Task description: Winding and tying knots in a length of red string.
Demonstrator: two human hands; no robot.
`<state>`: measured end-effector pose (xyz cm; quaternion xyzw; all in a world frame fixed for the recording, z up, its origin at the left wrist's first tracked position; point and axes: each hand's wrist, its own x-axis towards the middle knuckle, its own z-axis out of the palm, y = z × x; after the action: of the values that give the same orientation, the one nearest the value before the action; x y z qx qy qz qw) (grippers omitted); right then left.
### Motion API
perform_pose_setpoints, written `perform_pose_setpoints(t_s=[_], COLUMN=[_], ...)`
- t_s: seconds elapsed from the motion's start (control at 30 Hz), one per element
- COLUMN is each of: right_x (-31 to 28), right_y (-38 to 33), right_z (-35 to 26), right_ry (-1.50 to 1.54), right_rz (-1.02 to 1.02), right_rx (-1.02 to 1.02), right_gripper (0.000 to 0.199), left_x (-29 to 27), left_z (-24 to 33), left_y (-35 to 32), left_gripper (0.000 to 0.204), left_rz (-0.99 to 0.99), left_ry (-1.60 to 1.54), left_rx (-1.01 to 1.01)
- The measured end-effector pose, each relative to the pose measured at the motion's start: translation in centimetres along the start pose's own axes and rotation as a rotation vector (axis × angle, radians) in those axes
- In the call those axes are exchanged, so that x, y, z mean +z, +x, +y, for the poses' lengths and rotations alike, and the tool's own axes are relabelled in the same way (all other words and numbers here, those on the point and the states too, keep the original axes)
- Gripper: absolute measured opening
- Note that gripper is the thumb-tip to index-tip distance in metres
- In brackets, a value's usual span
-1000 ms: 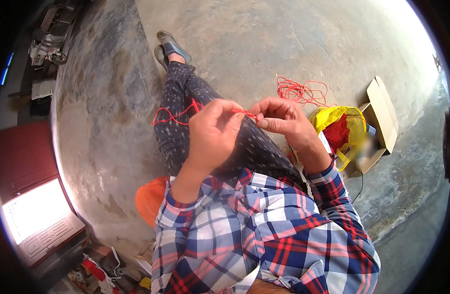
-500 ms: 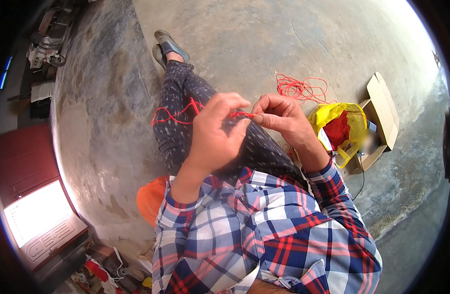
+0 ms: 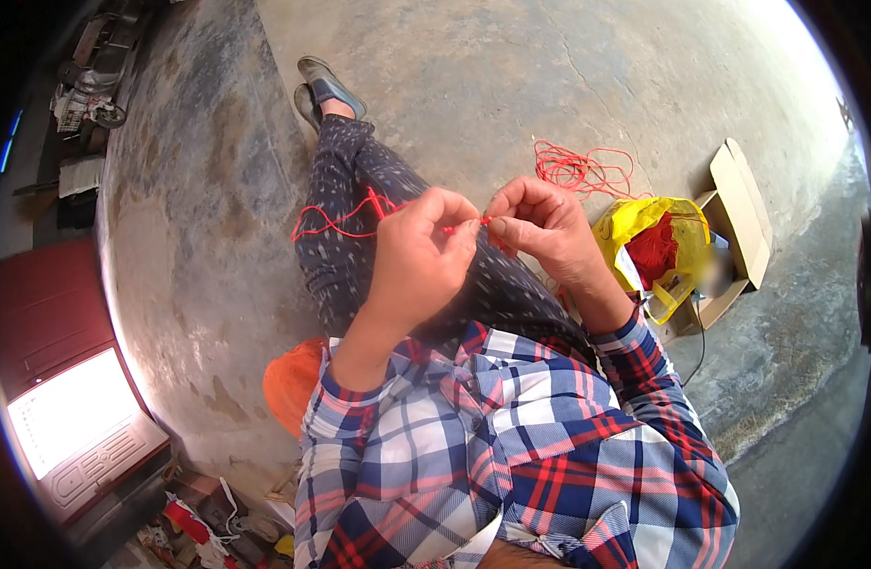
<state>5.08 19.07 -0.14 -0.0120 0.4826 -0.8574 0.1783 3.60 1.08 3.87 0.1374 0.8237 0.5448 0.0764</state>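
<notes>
My left hand point(image 3: 424, 248) and my right hand point(image 3: 546, 230) meet above my lap, their fingertips almost touching. Both pinch a thin red cord point(image 3: 336, 224), and a short knotted-looking bit of it shows between them. On the left, loose loops of that cord trail over my dark patterned trousers point(image 3: 345, 175). The finer detail of the knotting is partly covered by my fingers.
Beyond my right hand a loose coil of red cord point(image 3: 579, 169) lies on the concrete floor. Close by stand a yellow bag point(image 3: 617, 228) with a red bundle point(image 3: 653, 252) inside and an open cardboard box point(image 3: 742, 213). Something orange point(image 3: 293, 387) is at my left side.
My left hand's fingertips have closed from a loose, spread pose into a pinch on the cord, right beside the right fingertips. The right hand has barely moved.
</notes>
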Motion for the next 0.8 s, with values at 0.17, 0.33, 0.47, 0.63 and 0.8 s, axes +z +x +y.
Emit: perform_pose_setpoints(t_s=[0.17,0.33,0.47,0.63,0.8], right_x=[0.0,-0.1,-0.1,-0.6,-0.8], right_y=[0.1,0.0,-0.1,0.1,0.2], right_z=[0.1,-0.3,-0.1,0.4,0.9], right_ry=[-0.081,-0.086,-0.055,0.0,0.073], right_rz=[0.072,0.018,-0.044,-0.011,0.075], right_rx=[-0.092,-0.036,-0.049,0.001,-0.007], right_gripper=[0.012,0.01,0.008,0.008,0.007], left_x=[0.2,0.5,0.3,0.0,0.1], left_z=[0.2,-0.3,-0.8,-1.6,-1.0], left_y=[0.0,0.0,0.4,0.4,0.6], left_gripper=[0.003,0.003,0.001,0.006,0.011], left_rz=[-0.112,-0.114,-0.113,-0.119,-0.181], left_ry=[-0.137,-0.156,-0.476,-0.74,-0.683], left_rx=[-0.125,-0.133,-0.283,-0.371,-0.357])
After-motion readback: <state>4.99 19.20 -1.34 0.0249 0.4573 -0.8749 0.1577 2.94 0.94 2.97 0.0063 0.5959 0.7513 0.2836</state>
